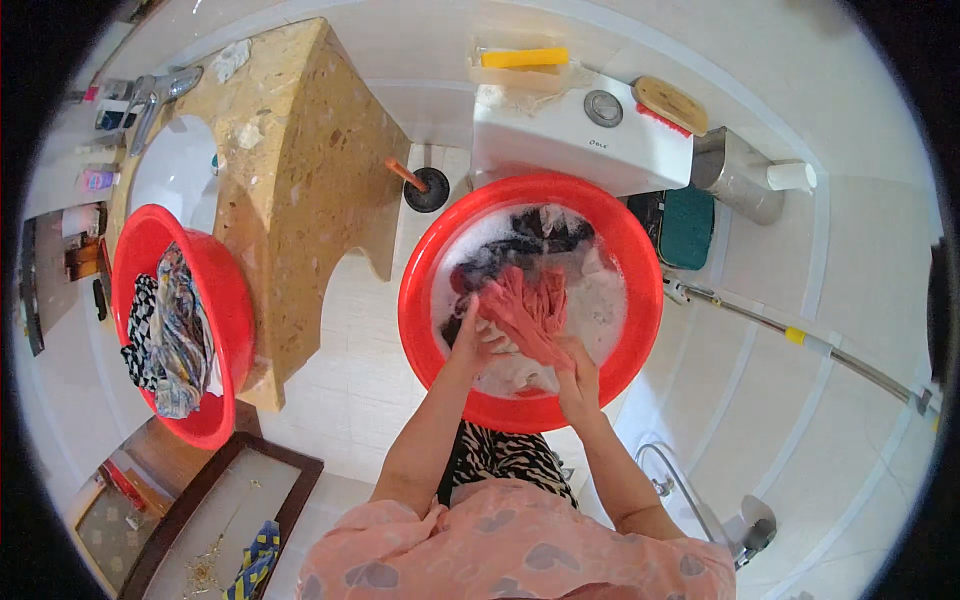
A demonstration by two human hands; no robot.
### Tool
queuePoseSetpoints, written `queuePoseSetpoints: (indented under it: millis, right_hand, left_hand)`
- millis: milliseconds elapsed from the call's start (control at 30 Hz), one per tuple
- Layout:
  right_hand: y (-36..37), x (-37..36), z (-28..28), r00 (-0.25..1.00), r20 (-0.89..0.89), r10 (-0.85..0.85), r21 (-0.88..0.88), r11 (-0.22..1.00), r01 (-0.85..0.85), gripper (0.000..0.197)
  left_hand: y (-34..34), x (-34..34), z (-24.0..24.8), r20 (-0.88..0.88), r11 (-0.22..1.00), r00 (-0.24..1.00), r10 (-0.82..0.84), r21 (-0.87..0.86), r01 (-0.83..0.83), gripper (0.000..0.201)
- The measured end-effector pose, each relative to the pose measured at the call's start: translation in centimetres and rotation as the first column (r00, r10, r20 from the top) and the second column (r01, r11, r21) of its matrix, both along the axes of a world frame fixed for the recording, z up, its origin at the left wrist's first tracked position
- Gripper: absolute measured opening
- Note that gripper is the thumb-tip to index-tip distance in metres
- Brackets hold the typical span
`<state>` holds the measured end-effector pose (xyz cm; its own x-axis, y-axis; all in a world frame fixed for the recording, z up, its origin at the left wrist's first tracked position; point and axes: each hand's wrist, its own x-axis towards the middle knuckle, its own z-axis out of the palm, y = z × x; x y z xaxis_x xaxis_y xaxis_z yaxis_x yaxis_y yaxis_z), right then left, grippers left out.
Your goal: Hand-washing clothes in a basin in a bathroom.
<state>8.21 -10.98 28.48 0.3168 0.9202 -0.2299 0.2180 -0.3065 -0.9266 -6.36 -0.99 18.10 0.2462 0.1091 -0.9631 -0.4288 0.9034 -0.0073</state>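
1. Grip: left hand (472,340) and right hand (578,375) are both clamped on one pink garment (525,312), fingers closed into the bunched wet cloth. The garment is held just above the suds, between the two hands.
2. Landmark: big red basin (640,300). The pink garment sits at its middle; the hands come in over the rim nearest the person.
3. In the basin: white soapy foam (605,300), with dark clothes (540,235) piled at the side farthest from the person and partly sunk in the foam.
4. Just behind the basin: white toilet cistern (560,135) with a wooden scrub brush (670,103) on its lid and a yellow soap bar (523,58) in a dish beyond it.
5. Behind-left of the basin: plunger (425,185) on the floor tiles.
6. Well to the left: second red basin (225,300) on the stone counter (300,180), holding patterned laundry (170,335) with no foam visible.
7. Progress, judged: mid-wash. One piece is in hand, the dark pieces remain in the suds, and the batch in the second basin looks set aside; washed or not, I cannot tell. No rinsing is visible.
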Motion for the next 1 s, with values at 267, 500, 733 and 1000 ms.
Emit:
queuePoseSetpoints:
  millis: [267, 500, 733, 1000]
  right_hand:
    - [-3.1, -5.0, 6.3, 0.996, -0.061, 0.064, 0.119, 0.991, -0.056, 0.04]
    - [-3.8, -4.2, 5.5, 0.992, -0.124, -0.025, 0.049, 0.998, 0.031, 0.03]
    - [-0.2, 5.7, 3.4, 0.871, -0.205, -0.446, 0.069, 0.881, 0.468, 0.007]
    - [2.2, 9.8, -13.4, 0.553, -0.677, -0.486, -0.312, 0.869, 0.383, 0.029]
  left_hand:
    - [-0.1, 1.1, -0.1, 0.564, 0.956, 0.821, 0.093, 0.18, -0.232, 0.065]
    - [-0.5, 2.6, -1.4, 0.508, 0.951, 0.861, -0.031, 0.281, -0.131, 0.048]
    - [-1.7, 2.4, -2.8, 0.611, 0.938, 0.763, -0.211, 0.346, -0.017, 0.039]
    - [-0.2, 6.1, 7.7, 0.674, 0.995, 0.738, -0.043, -0.035, 0.09, 0.044]
